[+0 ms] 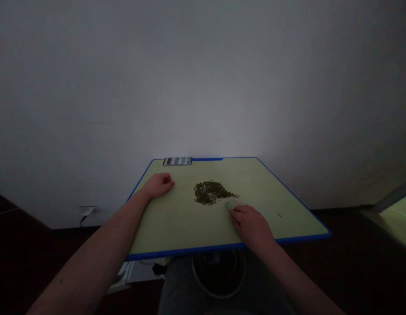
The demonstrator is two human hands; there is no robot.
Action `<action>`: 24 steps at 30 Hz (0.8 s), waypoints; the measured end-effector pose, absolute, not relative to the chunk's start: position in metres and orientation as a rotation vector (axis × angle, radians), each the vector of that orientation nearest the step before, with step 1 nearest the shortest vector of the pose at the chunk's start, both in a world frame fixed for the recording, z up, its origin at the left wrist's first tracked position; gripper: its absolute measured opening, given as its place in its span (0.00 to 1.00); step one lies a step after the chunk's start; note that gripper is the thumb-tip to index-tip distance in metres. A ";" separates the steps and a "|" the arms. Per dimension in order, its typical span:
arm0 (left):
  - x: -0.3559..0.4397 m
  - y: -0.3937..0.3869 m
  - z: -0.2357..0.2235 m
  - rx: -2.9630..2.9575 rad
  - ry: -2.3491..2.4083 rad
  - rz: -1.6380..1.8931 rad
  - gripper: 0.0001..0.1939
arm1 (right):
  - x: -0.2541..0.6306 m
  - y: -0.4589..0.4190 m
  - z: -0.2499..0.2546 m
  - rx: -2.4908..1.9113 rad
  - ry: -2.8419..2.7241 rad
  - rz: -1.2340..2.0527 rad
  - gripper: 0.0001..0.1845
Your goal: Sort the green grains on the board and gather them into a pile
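A loose pile of small greenish-brown beans or grains lies on the pale yellow-green tabletop, with a thinner trail reaching to its right. Just below that trail, my right hand pinches a small whitish, partly see-through piece; its kind is too blurred to make out. The piece rests at or close to the table surface, beside the beans. My left hand rests on the table left of the pile, fingers curled in, with nothing visible in them.
A phone with its screen lit lies at the table's far left edge. A blue border runs round the table. Below the near edge, a round metal bowl sits at my lap. A plain wall stands behind.
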State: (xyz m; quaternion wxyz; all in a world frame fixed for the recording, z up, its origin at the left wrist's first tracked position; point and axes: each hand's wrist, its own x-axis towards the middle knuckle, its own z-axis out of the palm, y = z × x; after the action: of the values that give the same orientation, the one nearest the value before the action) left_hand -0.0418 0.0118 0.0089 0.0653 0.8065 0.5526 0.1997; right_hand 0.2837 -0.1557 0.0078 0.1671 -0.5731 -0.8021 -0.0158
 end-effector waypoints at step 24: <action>-0.041 0.011 0.010 2.436 1.666 0.598 0.13 | 0.296 -0.126 0.018 -1.375 -2.173 0.237 0.11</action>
State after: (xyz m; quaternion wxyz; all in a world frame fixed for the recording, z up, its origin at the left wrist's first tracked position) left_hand -0.0413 0.0109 0.0100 0.0651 0.8073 0.5521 0.1981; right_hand 0.2964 -0.1265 0.0180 0.2760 -0.5119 -0.8087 0.0882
